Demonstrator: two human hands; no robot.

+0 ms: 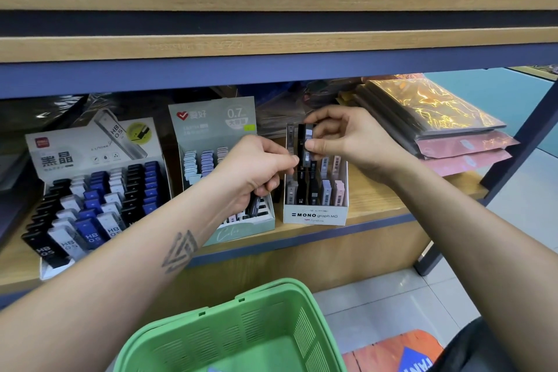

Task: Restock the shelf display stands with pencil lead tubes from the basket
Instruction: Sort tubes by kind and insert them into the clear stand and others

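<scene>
Right hand (347,142): raised over the back row of the white MONO stand (315,214), thumb and forefinger pinched shut on a dark lead tube (308,145) held upright; the other fingers loosely curled
Left hand (256,172): at 9 o'clock of the right hand, thumb and forefinger closed at the lower edge of the raised tubes; the remaining fingers folded around a second dark tube (253,205) that pokes out below the palm
Contact between hands: fingertips nearly meet at the held tube; whether the left fingertips actually grip it cannot be told
MONO stand: on the lower shelf (377,205), at 6 o'clock of the right hand; two tiers of upright tubes in grey, black, lilac and pink
Green stand (238,232): just beside the MONO stand at its 9 o'clock, partly hidden by the left hand; pale blue and lilac tubes visible in its rear rows
HB 0.5 stand (90,190): far left of the shelf, at 9 o'clock of the green stand; rows of black, white and blue tubes, well filled
Basket (229,326): green plastic, bottom centre, at 6 o'clock of both hands; the visible part of its floor looks bare
Packets (428,118): stacked foil-wrapped goods at 3 o'clock of the right hand, on the same shelf
</scene>
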